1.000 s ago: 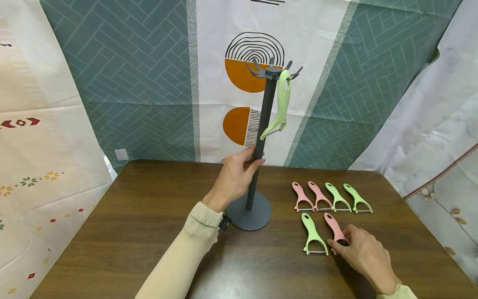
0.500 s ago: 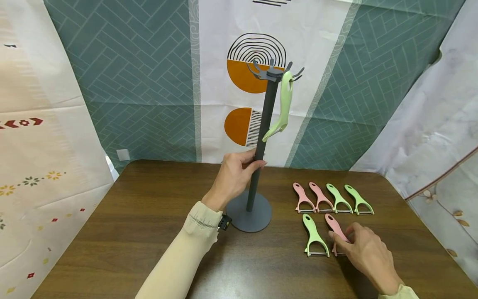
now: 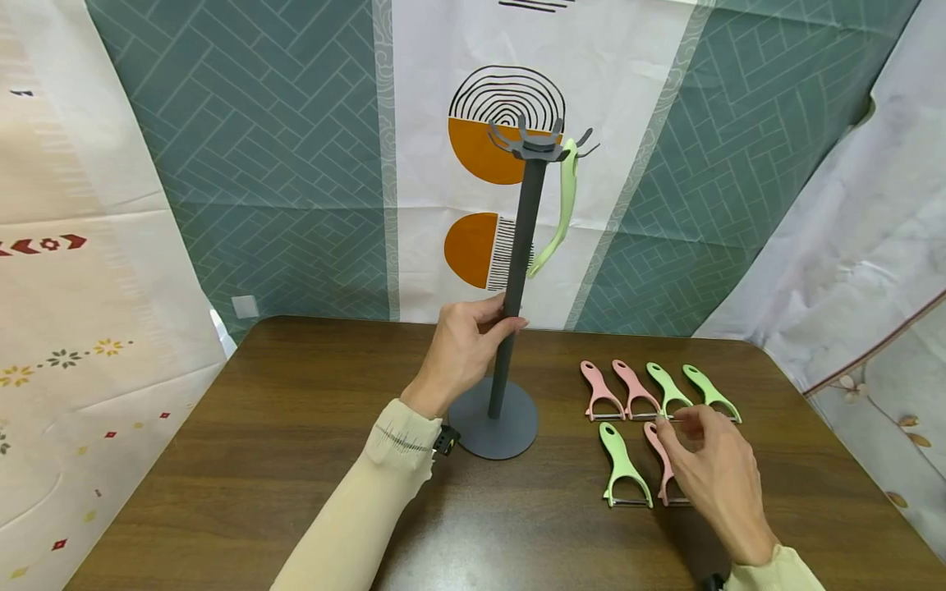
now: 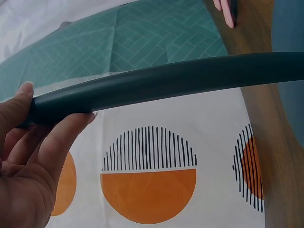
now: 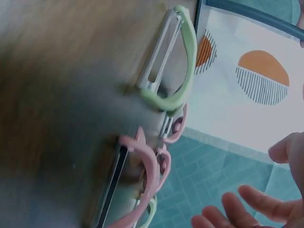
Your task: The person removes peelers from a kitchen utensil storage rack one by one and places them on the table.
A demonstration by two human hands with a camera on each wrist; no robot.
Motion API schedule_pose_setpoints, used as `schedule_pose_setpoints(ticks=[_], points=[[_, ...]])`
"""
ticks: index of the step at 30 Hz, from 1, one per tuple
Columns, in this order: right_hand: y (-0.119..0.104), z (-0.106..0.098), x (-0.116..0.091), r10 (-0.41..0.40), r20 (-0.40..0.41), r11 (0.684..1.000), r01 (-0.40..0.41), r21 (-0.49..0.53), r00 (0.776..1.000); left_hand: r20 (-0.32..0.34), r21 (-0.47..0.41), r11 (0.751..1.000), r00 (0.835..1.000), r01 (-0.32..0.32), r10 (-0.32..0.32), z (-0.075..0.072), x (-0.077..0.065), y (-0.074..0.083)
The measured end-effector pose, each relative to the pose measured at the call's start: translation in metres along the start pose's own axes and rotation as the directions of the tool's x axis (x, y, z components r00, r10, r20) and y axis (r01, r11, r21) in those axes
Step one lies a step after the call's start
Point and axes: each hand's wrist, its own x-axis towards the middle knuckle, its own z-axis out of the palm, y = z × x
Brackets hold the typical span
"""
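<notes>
My left hand (image 3: pixel 461 349) grips the dark grey pole (image 3: pixel 523 238) of a hook stand, thumb on one side and fingers on the other. From one of the stand's top hooks hangs a green peeler (image 3: pixel 567 193), seen nearly edge-on. My right hand (image 3: pixel 713 472) hovers above a pink peeler (image 3: pixel 663 464) and hides part of it. Its fingers are loosely bent and hold nothing; the right wrist view shows them apart from the pink peeler (image 5: pixel 151 168). Beside that one lies a green peeler (image 3: pixel 615 447).
Behind them is a row of two pink peelers (image 3: pixel 594 379) and two green peelers (image 3: pixel 702 383). The stand's round base (image 3: pixel 510 435) rests on the brown wooden table (image 3: pixel 310 443). Patterned cloth (image 3: pixel 281 164) hangs beyond the table's far edge.
The stand's hooks have turned, so the hanging peeler now shows its narrow side. My right hand has risen off the pink peeler and shifted away from me. My left hand stays on the pole.
</notes>
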Motion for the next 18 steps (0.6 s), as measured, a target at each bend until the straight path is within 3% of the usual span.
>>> schedule_pose_setpoints(ticks=[11,18], points=[[-0.016,0.007,0.005,-0.050,-0.078,0.996,0.055,0.068,0.996,-0.004,-0.027,1.000,1.000,-0.011,0.011,0.001,0.000,-0.002],[-0.033,0.010,0.011,-0.050,-0.119,0.983,0.070,0.170,0.992,-0.002,-0.001,1.000,1.000,-0.024,0.024,0.001,0.000,-0.002]])
